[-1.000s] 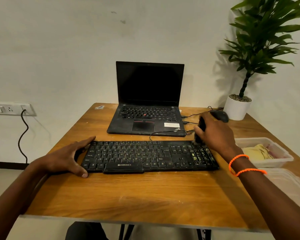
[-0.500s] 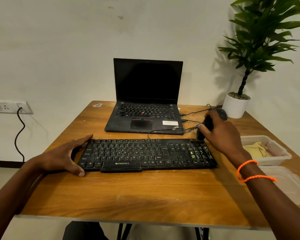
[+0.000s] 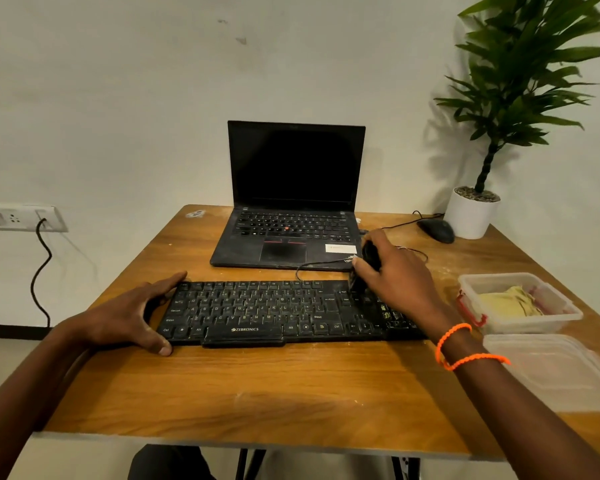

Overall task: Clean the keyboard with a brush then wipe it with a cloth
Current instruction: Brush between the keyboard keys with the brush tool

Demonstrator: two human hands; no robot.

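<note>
Keyboard [image 3: 274, 311]: black, full-size, wired; lies flat on the wooden table [image 3: 257, 393], long edge toward the person, just in front of the laptop [image 3: 291, 216]. Pale dust shows between the keys. Judged light and rigid, likely to slide on the smooth top unless braced; the keycaps look like the fragile part, so any hold belongs on the frame ends, not the keys.

Left hand [image 3: 125, 315]: spread around the keyboard's left end, thumb at the front corner, index finger along the back corner, fingers straight and bracing it without curling round it.

Right hand [image 3: 399, 282]: fingers curled round the brush [image 3: 362, 271], a small dark tool, mostly hidden by the hand. Its lower end meets the keys at the back row, right of the main block. Bristles too dark to tell apart from the keys.

Cloth [image 3: 510, 303]: yellow, crumpled, soft; sits in an open clear tub [image 3: 471, 285] just right of the keyboard. Untouched, so wiping is judged not yet begun; brushing is the step in hand.

Lid [image 3: 551, 372]: clear, flat, nearer the table's front edge than the tub.

Mouse [image 3: 436, 230]: black, at the far right, just beside the plant pot [image 3: 470, 216]. Its cable and the keyboard's run loose behind the brushing hand, where a stroke could snag them.
</note>
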